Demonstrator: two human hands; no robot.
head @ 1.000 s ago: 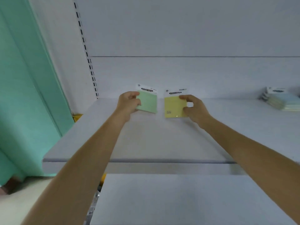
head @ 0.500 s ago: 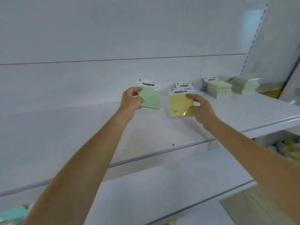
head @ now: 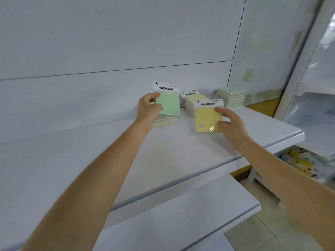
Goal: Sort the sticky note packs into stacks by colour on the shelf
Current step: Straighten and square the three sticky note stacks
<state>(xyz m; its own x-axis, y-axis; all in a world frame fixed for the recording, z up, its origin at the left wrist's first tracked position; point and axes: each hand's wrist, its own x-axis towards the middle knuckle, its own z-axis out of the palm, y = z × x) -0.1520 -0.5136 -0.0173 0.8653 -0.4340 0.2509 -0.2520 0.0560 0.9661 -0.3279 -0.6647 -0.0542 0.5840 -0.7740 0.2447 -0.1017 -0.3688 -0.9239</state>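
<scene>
Sticky note packs: two in hand, rest on the shelf (head: 190, 153) right of frame centre. Green pack (head: 169, 104) pinched by the left hand (head: 147, 110), thumb and fingers (head: 154, 96) closed on its left edge, face toward the camera, raised above a low multicolour stack (head: 163, 121) lying flat just below it. Yellow pack (head: 206, 117) gripped by the right hand (head: 231, 124), fingers on its right edge, held upright with its lower edge at or near the shelf surface; contact cannot be confirmed.

Behind, toward upper right of centre: yellow stack (head: 194, 100), header cards visible, and further right a pale green-topped stack (head: 231, 96) near the slotted upright (head: 235, 44). Side edges of that stack appear mixed in tint; blurred, not certain.

Step in hand, judged: delivery of each pack to its colour stack.

Notes for doing it well:
- Yellow pack to the yellow stack directly behind it; short carry, lay flat, header card facing the same way as those below.
- Green pack likely to the green-topped stack at far right; path crosses the right arm, so yellow down first.
- Square edges before release; glossy wrap probably slippery, tall stack liable to slide.
- Release only once flat.
</scene>
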